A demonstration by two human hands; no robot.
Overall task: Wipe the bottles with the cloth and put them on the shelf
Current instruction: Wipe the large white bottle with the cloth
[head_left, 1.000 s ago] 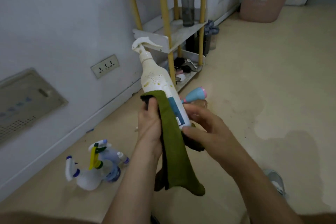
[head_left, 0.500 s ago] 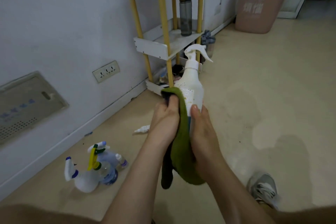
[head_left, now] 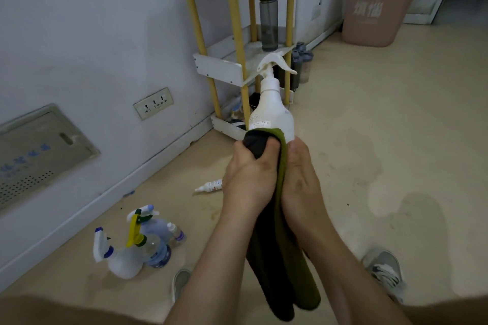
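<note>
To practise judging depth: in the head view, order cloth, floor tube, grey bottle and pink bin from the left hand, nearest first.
1. Cloth, in left hand.
2. Tube, floor, left.
3. Grey bottle, shelf.
4. Pink bin, far right.

Beige floor (head_left: 369,140) carries spray bottles (head_left: 132,248), a small tube (head_left: 210,186), perhaps glue.

A spray bottle (head_left: 272,111) is before the shelf (head_left: 219,68), other bottles (head_left: 137,250) left.
</note>
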